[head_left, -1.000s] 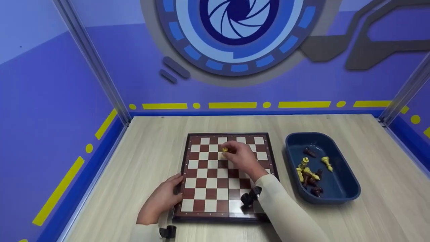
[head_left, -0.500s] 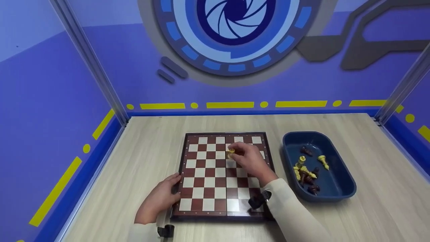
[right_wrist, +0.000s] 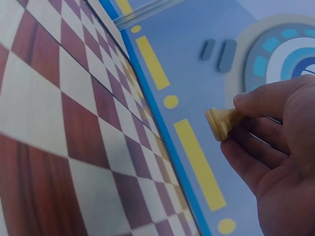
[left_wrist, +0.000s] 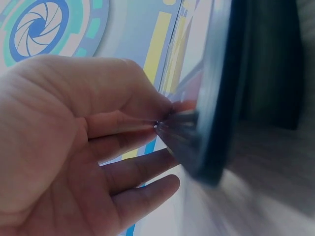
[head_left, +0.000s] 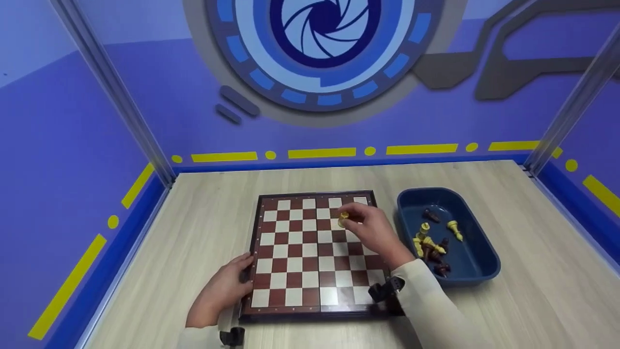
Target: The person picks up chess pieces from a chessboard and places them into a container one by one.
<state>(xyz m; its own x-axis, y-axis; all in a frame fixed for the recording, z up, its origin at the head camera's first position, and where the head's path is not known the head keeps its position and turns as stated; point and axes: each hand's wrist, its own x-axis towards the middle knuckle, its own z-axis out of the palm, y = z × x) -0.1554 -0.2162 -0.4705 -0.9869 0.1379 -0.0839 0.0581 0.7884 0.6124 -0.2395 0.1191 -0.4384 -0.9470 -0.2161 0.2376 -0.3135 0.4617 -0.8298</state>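
Note:
My right hand [head_left: 375,230] pinches a pale yellow chess piece [head_left: 343,217] between thumb and fingers, over the far right part of the chessboard [head_left: 294,265]. In the right wrist view the piece [right_wrist: 220,124] shows its round base, while the fingers [right_wrist: 261,152] cover its upper part, so its kind is unclear. My left hand [head_left: 220,288] touches the left side of the board. In the left wrist view its thumb and index finger meet the board's dark edge [left_wrist: 216,123], and the other fingers stretch out fairly straight.
Right of the board stands a blue tray [head_left: 477,259] with several pale and dark brown chess pieces lying in it. Wooden tabletop [head_left: 208,213] surrounds the board. A blue-purple wall [head_left: 160,106] with yellow marks rises behind, and further walls stand at both sides.
My right hand has moved right across the far part of the board, still pinching the piece. The left hand stays at the board's left side. The head view has shifted slightly.

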